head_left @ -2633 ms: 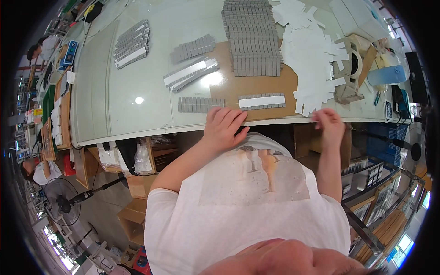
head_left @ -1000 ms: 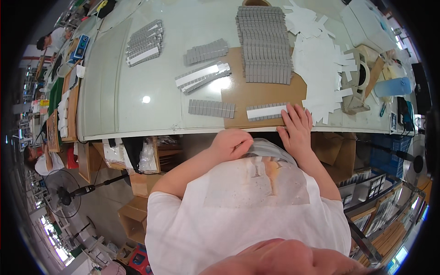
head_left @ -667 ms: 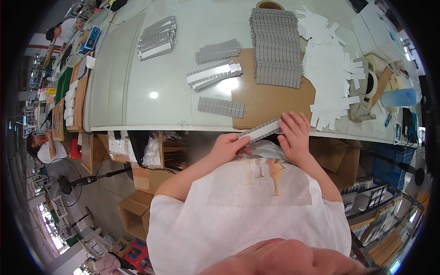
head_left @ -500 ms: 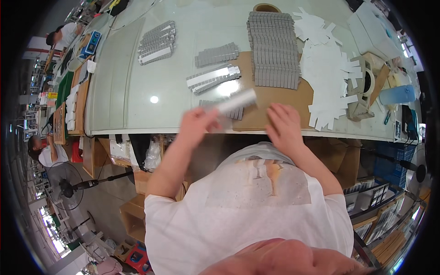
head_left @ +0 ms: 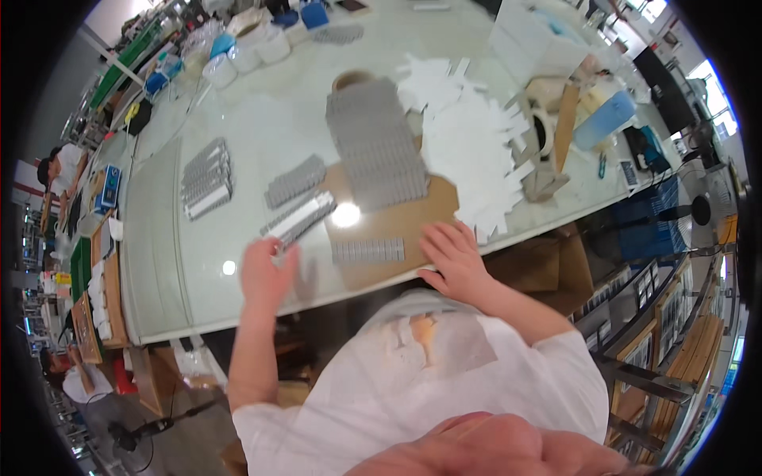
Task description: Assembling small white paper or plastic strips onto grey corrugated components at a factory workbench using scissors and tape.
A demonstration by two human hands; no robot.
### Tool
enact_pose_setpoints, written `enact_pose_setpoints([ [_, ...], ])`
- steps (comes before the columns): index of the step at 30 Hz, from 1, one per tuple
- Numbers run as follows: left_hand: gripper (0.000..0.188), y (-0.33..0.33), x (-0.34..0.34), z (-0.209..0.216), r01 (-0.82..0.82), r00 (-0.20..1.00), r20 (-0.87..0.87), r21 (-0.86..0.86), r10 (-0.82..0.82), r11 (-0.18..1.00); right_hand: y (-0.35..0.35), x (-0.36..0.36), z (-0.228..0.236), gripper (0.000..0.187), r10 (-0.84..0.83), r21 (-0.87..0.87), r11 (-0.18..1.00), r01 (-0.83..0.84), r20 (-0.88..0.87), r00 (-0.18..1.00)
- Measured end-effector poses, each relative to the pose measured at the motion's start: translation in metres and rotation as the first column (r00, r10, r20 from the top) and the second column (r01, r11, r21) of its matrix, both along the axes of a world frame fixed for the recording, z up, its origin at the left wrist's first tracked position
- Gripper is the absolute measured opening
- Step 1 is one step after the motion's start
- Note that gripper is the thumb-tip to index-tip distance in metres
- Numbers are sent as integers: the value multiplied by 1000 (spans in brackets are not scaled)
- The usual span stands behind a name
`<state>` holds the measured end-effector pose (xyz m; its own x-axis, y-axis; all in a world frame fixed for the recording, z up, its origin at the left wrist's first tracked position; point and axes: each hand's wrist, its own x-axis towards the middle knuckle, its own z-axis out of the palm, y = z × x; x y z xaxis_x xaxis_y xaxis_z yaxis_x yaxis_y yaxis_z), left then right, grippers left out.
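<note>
My left hand (head_left: 268, 274) is at the near end of a small stack of grey segmented strips with a white strip (head_left: 300, 213) on top. Its thumb and fingers are apart, and the stack's end is partly hidden by them. My right hand (head_left: 456, 258) lies on the brown cardboard sheet (head_left: 440, 202), fingers stretched out and holding nothing. Between the hands, a grey segmented piece (head_left: 369, 250) lies flat across the cardboard's near left part. Beyond it stands a large block of stacked grey strips (head_left: 377, 147).
White paper strips (head_left: 468, 151) form a wide heap at right. Further left are a grey strip bundle (head_left: 208, 181) and another grey stack (head_left: 295, 181). A tape dispenser (head_left: 548, 170) and a blue bottle (head_left: 605, 119) stand at the right. The table's edge runs close before me.
My left hand has moved left, from above the grey piece to the small stack; the white strip it held is no longer over that piece. The whole view has tilted.
</note>
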<state>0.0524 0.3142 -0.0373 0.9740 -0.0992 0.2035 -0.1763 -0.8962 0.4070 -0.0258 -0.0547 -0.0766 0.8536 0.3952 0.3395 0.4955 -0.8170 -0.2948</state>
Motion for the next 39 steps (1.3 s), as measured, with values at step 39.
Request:
enact_pose_setpoints([
  [39,48,-74,-76,-58,360,889,300,14,-347,933,-48,9,44,11,-325,360,912,196,342,882],
])
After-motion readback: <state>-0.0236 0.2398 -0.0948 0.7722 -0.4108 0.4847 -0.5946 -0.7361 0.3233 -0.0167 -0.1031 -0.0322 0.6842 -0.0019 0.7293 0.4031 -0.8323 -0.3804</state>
